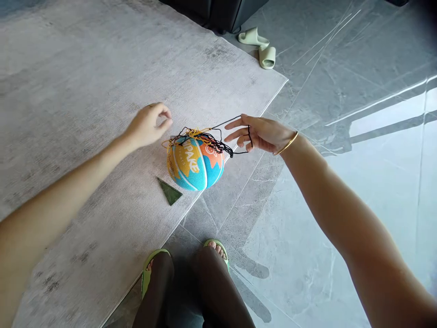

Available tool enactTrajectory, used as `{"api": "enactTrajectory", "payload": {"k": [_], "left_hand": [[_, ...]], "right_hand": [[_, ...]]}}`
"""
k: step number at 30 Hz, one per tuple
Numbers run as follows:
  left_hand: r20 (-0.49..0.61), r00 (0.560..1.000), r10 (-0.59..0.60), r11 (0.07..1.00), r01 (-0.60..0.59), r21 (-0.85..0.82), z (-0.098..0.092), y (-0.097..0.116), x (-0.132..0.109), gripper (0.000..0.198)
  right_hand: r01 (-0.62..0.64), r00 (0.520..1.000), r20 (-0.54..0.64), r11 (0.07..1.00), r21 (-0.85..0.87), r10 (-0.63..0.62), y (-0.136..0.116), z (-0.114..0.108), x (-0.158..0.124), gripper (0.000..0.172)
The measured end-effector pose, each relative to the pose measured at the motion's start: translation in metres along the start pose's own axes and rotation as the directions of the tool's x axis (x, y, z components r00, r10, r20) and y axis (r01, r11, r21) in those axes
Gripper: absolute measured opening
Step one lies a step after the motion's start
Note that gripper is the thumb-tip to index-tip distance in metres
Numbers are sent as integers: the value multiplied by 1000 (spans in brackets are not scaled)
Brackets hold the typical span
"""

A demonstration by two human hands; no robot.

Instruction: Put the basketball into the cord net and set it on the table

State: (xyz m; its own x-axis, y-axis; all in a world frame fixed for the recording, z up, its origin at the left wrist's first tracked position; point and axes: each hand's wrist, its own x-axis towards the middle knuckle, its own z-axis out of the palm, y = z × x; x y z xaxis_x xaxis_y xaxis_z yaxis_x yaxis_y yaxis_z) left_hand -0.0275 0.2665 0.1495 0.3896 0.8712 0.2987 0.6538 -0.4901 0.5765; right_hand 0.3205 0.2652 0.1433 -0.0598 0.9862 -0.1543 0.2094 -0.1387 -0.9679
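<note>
A basketball in blue, orange and yellow rests at the rug's edge. Over its top lies a tangled ball net of black and yellow cord. My right hand is to the right of the ball, with the net's black drawstring looped round its fingers and drawn out from the bundle. To the upper left of the ball hovers my left hand. Its fingers are loosely curled, the thumb and fingertips slightly apart, and I see nothing between them. A dark green triangular plate lies flat on the rug beside the ball.
The pale grey rug spreads to the left, and glossy grey tiles cover the right. Light green slippers lie by a black piece of furniture at the back. My own slippered feet are at the bottom.
</note>
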Motion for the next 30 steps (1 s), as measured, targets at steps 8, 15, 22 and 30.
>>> {"api": "enactTrajectory", "payload": {"k": [8,15,22,30], "left_hand": [[227,936,268,963,-270,-22,94,69,6,11],[177,984,-13,916,82,-393,85,57,32,34],[147,973,-176,830,227,-509,36,53,52,31],[303,948,-94,705,278,-652,-9,60,52,28]], "right_hand": [[-9,981,193,993,116,-14,-29,17,18,30],[243,969,-6,959,-147,-247,-44,14,34,17],[271,960,111,955,-124,-258,-20,60,23,20],[430,871,285,901,-50,-400,-41,86,23,37]]}}
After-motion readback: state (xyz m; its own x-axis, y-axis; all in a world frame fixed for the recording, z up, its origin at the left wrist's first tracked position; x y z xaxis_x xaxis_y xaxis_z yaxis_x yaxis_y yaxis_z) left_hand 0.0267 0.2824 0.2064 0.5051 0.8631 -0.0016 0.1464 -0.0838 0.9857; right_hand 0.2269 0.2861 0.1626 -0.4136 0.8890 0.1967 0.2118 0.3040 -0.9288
